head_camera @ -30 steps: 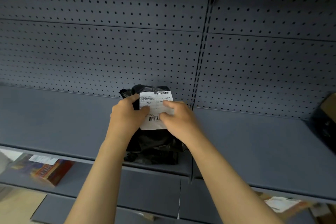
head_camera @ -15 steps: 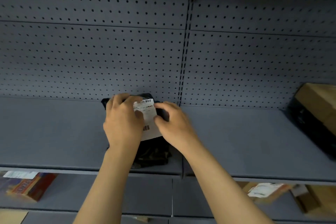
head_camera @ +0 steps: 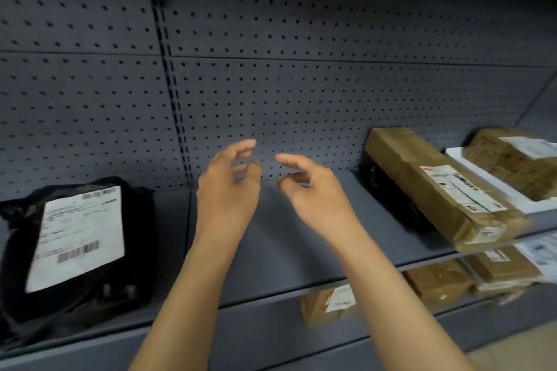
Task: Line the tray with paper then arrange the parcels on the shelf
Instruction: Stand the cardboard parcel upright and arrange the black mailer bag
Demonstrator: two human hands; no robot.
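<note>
Resting on white tray [head_camera: 470,167]: taped brown parcel [head_camera: 512,159].

A grey pegboard back panel [head_camera: 301,99] dotted with small holes rises behind the hands. A slotted vertical upright [head_camera: 171,93] divides it above and left of them. A strip of pale floor [head_camera: 524,349] shows at lower right.

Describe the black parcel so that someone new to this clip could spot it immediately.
Start at the grey shelf under the pegboard wall and look to its far left, left of both empty hands. The black parcel leans there, a soft plastic bag with a large white barcoded label; the other parcels are brown and taped.
</note>
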